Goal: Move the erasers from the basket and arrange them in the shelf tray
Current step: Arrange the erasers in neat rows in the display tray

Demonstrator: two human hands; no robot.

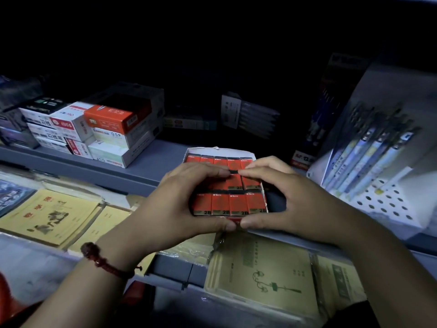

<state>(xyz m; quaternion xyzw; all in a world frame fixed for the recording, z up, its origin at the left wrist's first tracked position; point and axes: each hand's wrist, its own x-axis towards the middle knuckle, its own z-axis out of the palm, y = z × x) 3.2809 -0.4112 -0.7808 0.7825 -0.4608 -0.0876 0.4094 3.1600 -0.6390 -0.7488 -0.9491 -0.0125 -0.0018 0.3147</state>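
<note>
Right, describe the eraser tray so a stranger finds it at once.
On the grey shelf, look between the stacked boxes at left and the white pen display at right. The tray, framed by the left hand and right hand, is the only white box packed with rows of red erasers marked 2B.

We count two hands, a left hand [179,200] and a right hand [290,197], one tray [251,153], and erasers [221,204]: five in the far row, four in the near row, with the middle row partly hidden.
</note>
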